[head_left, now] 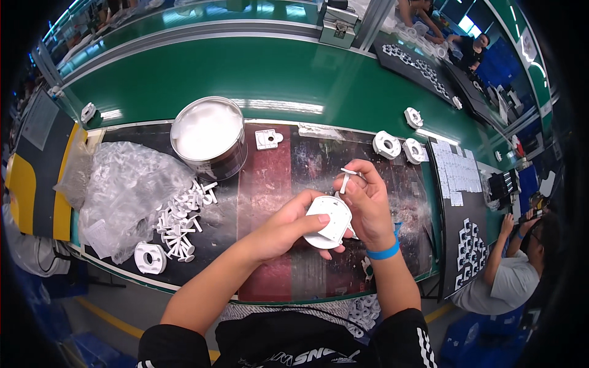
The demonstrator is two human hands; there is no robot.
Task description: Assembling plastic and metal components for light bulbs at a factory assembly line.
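Observation:
My left hand [285,227] is closed around a round white plastic housing [327,222], thumb lying across its flat face. Just above and right of it, my right hand [368,199] pinches a small white T-shaped plastic pin [345,183] with a flat head at the top. The pin is apart from the housing's face. A blue band [383,252] circles my right wrist. To the left, a heap of similar white pins [180,224] spills beside a clear plastic bag [132,190] that holds more.
A metal can [211,161] with white content stands behind the bag. White housings [386,145] lie at the back right, another [150,258] at the front left. A square white part [268,140] sits beyond my hands. A dark tray [463,205] of parts is at right, near a co-worker [512,270].

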